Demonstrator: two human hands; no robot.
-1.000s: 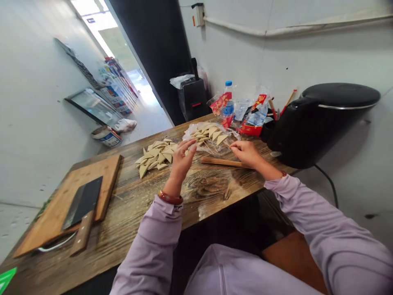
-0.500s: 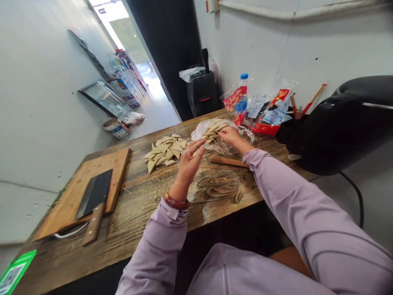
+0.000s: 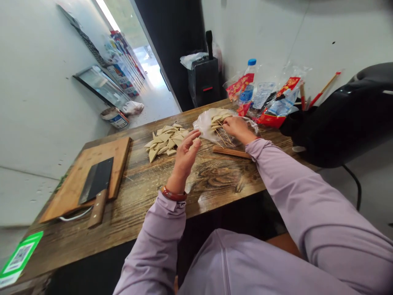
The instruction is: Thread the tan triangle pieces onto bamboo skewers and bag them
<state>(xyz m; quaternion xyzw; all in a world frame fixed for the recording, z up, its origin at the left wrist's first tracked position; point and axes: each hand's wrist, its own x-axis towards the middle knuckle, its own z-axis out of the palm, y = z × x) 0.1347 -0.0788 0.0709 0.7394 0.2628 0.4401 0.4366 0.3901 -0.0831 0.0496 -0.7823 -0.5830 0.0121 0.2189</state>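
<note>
My left hand [image 3: 185, 155] is raised over the table with its fingers apart, holding nothing. Just behind it lies a loose heap of pale, flat triangular pieces [image 3: 166, 141], perhaps tofu or dough. My right hand [image 3: 240, 128] is over a clear plastic bag [image 3: 201, 123], its fingers pinched on a thin wooden skewer; the fingertips are partly hidden. More beige pieces [image 3: 221, 116] rest on that bag, with several skewers [image 3: 221, 137] sticking out toward me. A bundle of brown sticks [image 3: 231, 152] lies on the wood below my right wrist.
On the left a cleaver [image 3: 97, 180] lies on a cutting board [image 3: 66, 192], handle over its near edge. A water bottle [image 3: 247, 92], red packets [image 3: 276, 114] and a black machine [image 3: 340, 119] line the right rear. A QR card [image 3: 21, 258] is at the table's near left corner.
The camera view has tilted slightly, so the table sits higher. My right hand remains at the bag, and my left hand stays raised and open beside the heap.
</note>
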